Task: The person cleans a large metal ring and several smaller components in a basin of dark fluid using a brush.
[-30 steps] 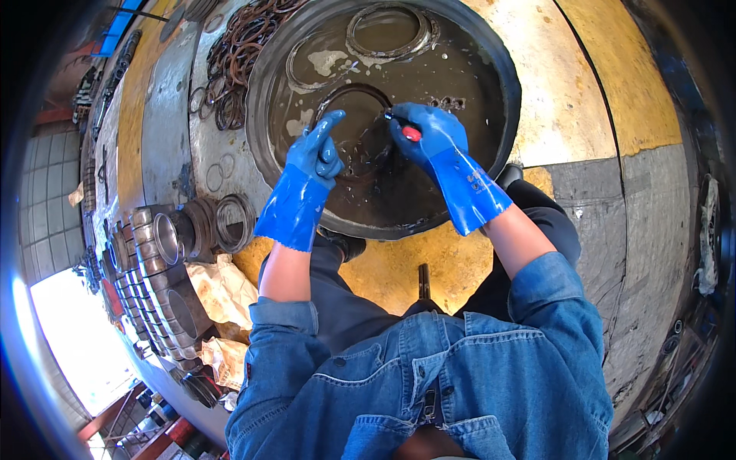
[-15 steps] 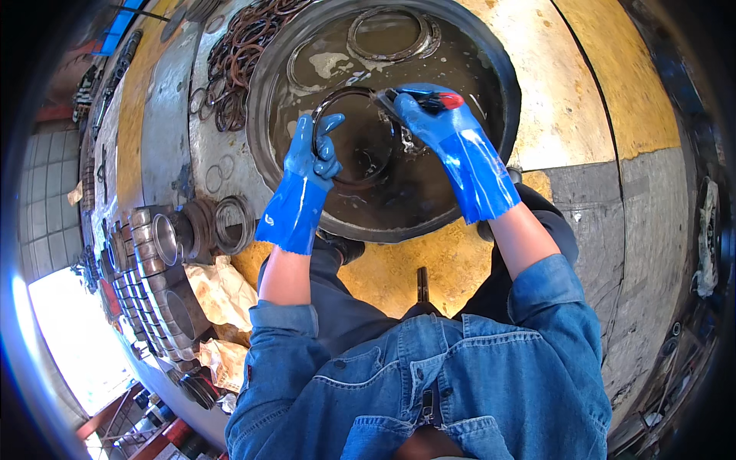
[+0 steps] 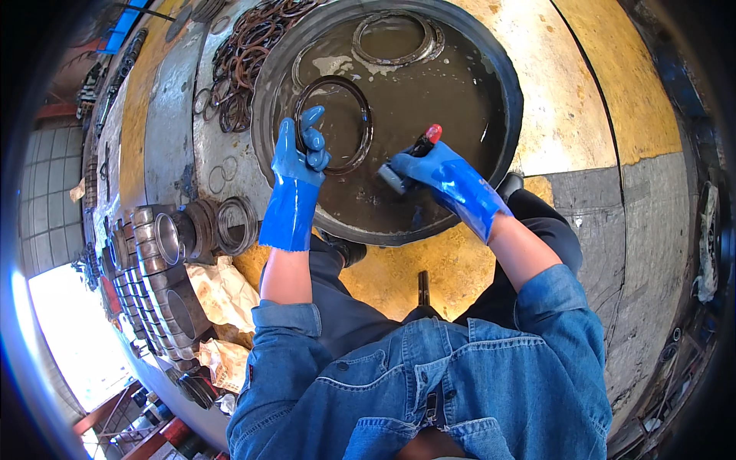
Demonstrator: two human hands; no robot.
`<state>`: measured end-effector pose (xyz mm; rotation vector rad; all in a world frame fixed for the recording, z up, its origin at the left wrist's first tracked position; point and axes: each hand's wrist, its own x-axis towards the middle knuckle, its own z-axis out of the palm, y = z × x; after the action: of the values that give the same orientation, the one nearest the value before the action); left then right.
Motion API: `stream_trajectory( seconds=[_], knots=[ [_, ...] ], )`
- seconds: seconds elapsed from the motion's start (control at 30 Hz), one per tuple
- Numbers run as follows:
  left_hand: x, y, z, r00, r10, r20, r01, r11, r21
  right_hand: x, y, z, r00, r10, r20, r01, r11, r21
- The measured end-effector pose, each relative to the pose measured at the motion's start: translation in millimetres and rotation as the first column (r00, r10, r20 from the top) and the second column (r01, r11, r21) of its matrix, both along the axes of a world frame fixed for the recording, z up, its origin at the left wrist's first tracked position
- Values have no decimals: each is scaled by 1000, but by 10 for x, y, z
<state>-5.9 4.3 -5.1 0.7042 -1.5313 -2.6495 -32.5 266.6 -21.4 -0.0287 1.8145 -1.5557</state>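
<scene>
My left hand [image 3: 300,157], in a blue rubber glove, grips a dark, wet metal ring [image 3: 368,126] by its left side, fingers curled round it. The ring is held up above murky water in a wide round tub [image 3: 514,115]. In my right hand [image 3: 445,172], gloved the same way, is a hand tool [image 3: 393,179] with a black handle, a red end and a flat grey head. Its head points down and left over the water, apart from the ring. Whether the head has bristles or a blade, I cannot tell.
More rings [image 3: 357,47] lie at the tub's far side, partly in the water. A heap of brown rings [image 3: 244,65] sits left of the tub. Metal cylinders [image 3: 157,284] and crumpled brown paper [image 3: 221,291] are nearer on the left. A short bar [image 3: 423,287] stands out between my legs.
My right hand has moved down with the tool, away from the ring, and the tool's red end now points up. The left hand has shifted slightly left with the ring, which now faces up more.
</scene>
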Motion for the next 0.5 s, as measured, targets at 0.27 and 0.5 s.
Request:
stream_trajectory(
  seconds=[0.27, 0.5],
  knots=[
    [41, -43, -21, 950, -309, -41, 289, 923, -256, -441, 154, 104, 939, -327, -107, 269, 892, -364],
    [-24, 213, -187, 760, -647, 69, 400, 382, -833, -390, 213, 627, 930, -5, -367, -60, 984, -166]
  ],
)
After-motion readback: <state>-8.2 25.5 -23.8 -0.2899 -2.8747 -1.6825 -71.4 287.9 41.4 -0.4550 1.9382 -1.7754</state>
